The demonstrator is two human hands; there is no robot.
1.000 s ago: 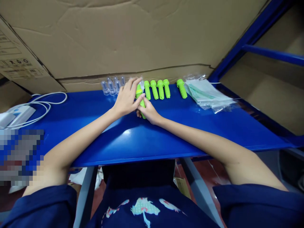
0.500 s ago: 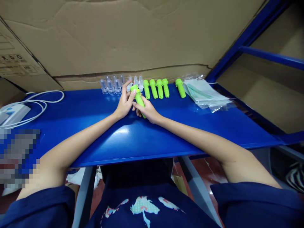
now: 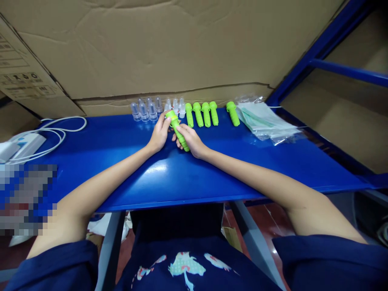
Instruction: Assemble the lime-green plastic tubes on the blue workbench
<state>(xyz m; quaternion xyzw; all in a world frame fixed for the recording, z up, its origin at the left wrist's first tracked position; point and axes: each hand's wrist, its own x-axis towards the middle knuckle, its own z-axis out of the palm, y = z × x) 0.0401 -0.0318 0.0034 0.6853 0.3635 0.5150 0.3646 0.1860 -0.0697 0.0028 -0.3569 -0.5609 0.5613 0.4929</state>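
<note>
In the head view, which is the only view, both hands meet over the middle of the blue table (image 3: 151,173), around one green tube (image 3: 175,124). The tube is tilted, its wide capped end toward the far left and its narrow end nearer to the person. The left hand (image 3: 159,134) is closed at the capped end, by the yellow band (image 3: 174,119), with the thumb at the side; its other fingers are mostly hidden, so I cannot tell how firmly they press. The right hand (image 3: 193,141) pinches the ribbed lower body, thumb on top and fingers curled beneath.

For good work here, I think the right hand should keep the body steady, while the left hand holds only the capped end and leaves the band free. An even, moderate pressure seems better than squeezing, and the wrists should stay relaxed.

Just behind the hands stand small whitish pieces (image 3: 182,110), with clear bottles (image 3: 143,112) to their left. Four similar green pieces (image 3: 198,115) lie to their right, so the elbows and fingers should avoid pushing this row.
</note>
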